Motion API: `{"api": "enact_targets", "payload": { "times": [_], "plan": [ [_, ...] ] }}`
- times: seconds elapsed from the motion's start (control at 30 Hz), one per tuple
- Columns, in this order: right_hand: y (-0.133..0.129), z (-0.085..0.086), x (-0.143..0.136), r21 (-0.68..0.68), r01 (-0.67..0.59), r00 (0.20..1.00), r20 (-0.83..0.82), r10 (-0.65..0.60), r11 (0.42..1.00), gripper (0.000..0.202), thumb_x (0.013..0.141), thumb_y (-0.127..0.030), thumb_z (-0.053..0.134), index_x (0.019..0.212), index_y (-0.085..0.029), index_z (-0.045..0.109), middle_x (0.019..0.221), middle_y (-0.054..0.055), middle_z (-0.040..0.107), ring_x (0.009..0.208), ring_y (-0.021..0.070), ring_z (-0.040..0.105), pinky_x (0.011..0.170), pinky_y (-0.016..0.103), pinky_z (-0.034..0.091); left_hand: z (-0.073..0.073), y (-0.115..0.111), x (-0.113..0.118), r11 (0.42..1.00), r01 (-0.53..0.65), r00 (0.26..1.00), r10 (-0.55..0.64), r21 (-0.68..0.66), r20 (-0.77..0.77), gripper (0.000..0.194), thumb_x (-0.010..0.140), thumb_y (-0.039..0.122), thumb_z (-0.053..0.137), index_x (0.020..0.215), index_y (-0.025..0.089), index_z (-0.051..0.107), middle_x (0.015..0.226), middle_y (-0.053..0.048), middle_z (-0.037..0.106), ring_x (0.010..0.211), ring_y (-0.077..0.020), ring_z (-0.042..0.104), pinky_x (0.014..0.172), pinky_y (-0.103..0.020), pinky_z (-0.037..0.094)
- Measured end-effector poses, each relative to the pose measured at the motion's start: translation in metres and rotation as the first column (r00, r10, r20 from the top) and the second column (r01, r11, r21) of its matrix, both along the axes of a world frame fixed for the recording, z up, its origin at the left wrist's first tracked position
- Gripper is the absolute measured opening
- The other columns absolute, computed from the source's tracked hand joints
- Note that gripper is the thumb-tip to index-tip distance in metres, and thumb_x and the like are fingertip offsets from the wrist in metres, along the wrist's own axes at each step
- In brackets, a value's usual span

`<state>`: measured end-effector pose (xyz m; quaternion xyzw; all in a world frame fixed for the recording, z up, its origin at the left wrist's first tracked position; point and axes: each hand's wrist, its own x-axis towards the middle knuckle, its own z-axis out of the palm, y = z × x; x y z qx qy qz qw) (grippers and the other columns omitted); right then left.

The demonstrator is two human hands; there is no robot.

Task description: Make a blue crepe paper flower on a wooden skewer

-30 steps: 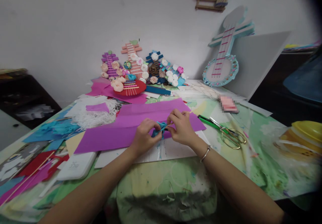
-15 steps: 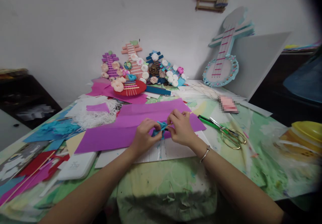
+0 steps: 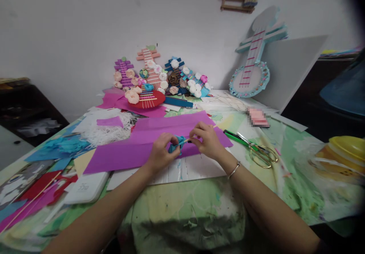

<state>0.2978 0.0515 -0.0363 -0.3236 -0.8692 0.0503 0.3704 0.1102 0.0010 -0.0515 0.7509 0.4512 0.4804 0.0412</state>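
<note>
Between the thumb and fingers of my left hand (image 3: 160, 149) is a crumpled piece of blue crepe paper (image 3: 177, 144). My right hand (image 3: 209, 140) pinches a thin wooden stick (image 3: 186, 140). One end of the stick meets the blue paper; the other passes behind my right fingers and shows past them. I cannot tell whether its tip is inside the paper. Both hands are over a large purple sheet (image 3: 114, 158), which overlaps a white board (image 3: 196, 171) at the table's front.
Gold-handled scissors (image 3: 264, 155) and a green cutter (image 3: 234, 136) lie to the right, near a yellow-lidded tub (image 3: 349, 151). On the left are shredded white paper (image 3: 105, 132), blue crepe scraps (image 3: 67, 145) and a white box (image 3: 87, 189). Decorated model instruments (image 3: 148, 99) stand along the wall.
My left hand has shifted slightly left with the blue paper. The hands are a little farther apart, and more of the stick shows between them.
</note>
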Motion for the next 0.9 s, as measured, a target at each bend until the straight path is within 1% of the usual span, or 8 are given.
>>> {"api": "enact_targets", "payload": {
  "times": [0.1,0.23,0.37,0.43,0.5,0.57,0.63,0.9],
  "plan": [
    [0.011,0.001,0.009,0.01,0.058,0.998,0.007,-0.058,0.998,0.005,0.078,-0.017,0.058,0.076,-0.018,0.063,0.083,0.004,0.055,0.076,0.0155,0.05,0.073,0.032,0.031,0.0,0.001,-0.001,0.999,-0.016,0.999,0.017,-0.036,0.031,0.01,0.066,0.01,0.058,0.068,0.018,0.054,0.068,-0.001,0.056,0.069,-0.0156,0.052,0.066,-0.028,0.04],
    [0.027,-0.004,0.022,-0.054,0.305,0.952,0.034,-0.303,0.951,0.009,0.079,-0.018,0.056,0.079,-0.018,0.065,0.082,0.005,0.056,0.074,0.017,0.052,0.068,0.031,0.036,-0.003,0.007,-0.004,0.974,-0.006,0.966,0.065,-0.227,0.252,0.008,0.065,0.014,0.062,0.068,0.018,0.056,0.068,0.0,0.058,0.067,-0.014,0.054,0.065,-0.026,0.041],
    [0.032,-0.01,0.024,-0.107,0.416,0.907,0.128,-0.402,0.903,0.016,0.077,-0.012,0.053,0.084,-0.017,0.066,0.085,0.009,0.062,0.083,0.0217,0.055,0.072,0.033,0.039,-0.009,0.015,-0.007,0.901,0.181,0.801,0.098,-0.394,0.591,0.014,0.062,0.021,0.068,0.068,0.016,0.056,0.066,0.002,0.056,0.059,-0.0108,0.053,0.057,-0.023,0.042],
    [0.027,-0.011,0.017,-0.118,0.375,0.926,0.101,-0.365,0.919,0.017,0.077,-0.015,0.056,0.092,-0.018,0.065,0.094,0.009,0.064,0.092,0.0235,0.055,0.079,0.036,0.04,-0.011,0.017,-0.007,0.865,0.279,0.704,0.111,-0.417,0.701,0.019,0.06,0.024,0.071,0.069,0.016,0.057,0.064,0.002,0.055,0.056,-0.0102,0.052,0.055,-0.023,0.042],
    [0.018,-0.012,0.006,-0.263,0.174,0.981,-0.04,-0.191,0.949,0.021,0.081,-0.024,0.054,0.099,-0.017,0.062,0.098,0.009,0.064,0.091,0.0207,0.057,0.079,0.034,0.043,-0.013,0.018,-0.006,0.836,0.34,0.648,0.125,-0.432,0.751,0.022,0.058,0.025,0.072,0.072,0.015,0.057,0.065,0.002,0.056,0.056,-0.0104,0.053,0.054,-0.023,0.043],
    [0.007,-0.014,-0.006,-0.478,-0.057,0.981,-0.192,-0.041,0.877,0.03,0.083,-0.031,0.053,0.108,-0.016,0.056,0.094,0.008,0.065,0.078,0.0161,0.06,0.069,0.03,0.046,-0.015,0.017,-0.005,0.824,0.359,0.64,0.124,-0.438,0.758,0.023,0.058,0.024,0.072,0.073,0.015,0.058,0.066,0.002,0.057,0.058,-0.0105,0.054,0.055,-0.023,0.043],
    [-0.003,-0.017,-0.016,-0.559,-0.197,0.965,-0.255,0.059,0.805,0.038,0.078,-0.031,0.059,0.112,-0.016,0.053,0.097,0.008,0.063,0.076,0.0142,0.059,0.065,0.027,0.046,-0.017,0.017,-0.004,0.831,0.357,0.655,0.102,-0.426,0.749,0.02,0.058,0.021,0.07,0.074,0.016,0.059,0.07,0.001,0.057,0.061,-0.0107,0.054,0.057,-0.023,0.044],
    [-0.006,-0.023,-0.024,-0.609,-0.239,0.952,-0.299,0.06,0.757,0.029,0.072,-0.024,0.063,0.099,-0.015,0.057,0.089,0.004,0.061,0.073,0.0126,0.056,0.064,0.025,0.044,-0.013,0.015,-0.003,0.855,0.299,0.771,0.045,-0.423,0.635,0.028,0.054,0.012,0.063,0.08,0.017,0.056,0.079,-0.001,0.059,0.075,-0.0146,0.056,0.067,-0.027,0.045]
  ]
}}
